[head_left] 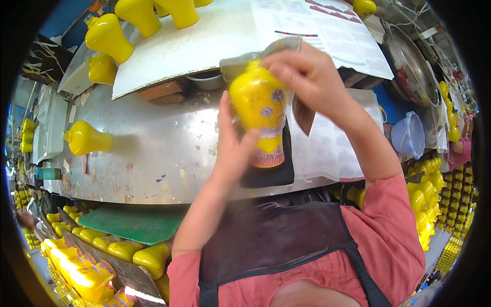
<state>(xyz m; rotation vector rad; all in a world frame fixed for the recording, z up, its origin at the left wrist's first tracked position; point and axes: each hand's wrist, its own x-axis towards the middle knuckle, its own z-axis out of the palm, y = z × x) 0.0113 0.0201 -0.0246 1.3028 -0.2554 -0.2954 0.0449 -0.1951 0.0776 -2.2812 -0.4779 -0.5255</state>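
Yellow vase: in front of the person, base over a black mat; contact is unclear.
Left hand: at the vase's left side, thumb and forefinger apart, other fingers hidden; cannot tell how firmly they clamp.
Right hand: blurred beside the neck, fingers curled; cannot tell whether they clamp anything.
Grey cloth: partly hidden behind neck.
Table: bears another vase at left.
Upper edge: crops further vases.

The person wears a coral-pink top with loose short sleeves, beneath a dark brownish bib apron, black-edged, with black shoulder straps.
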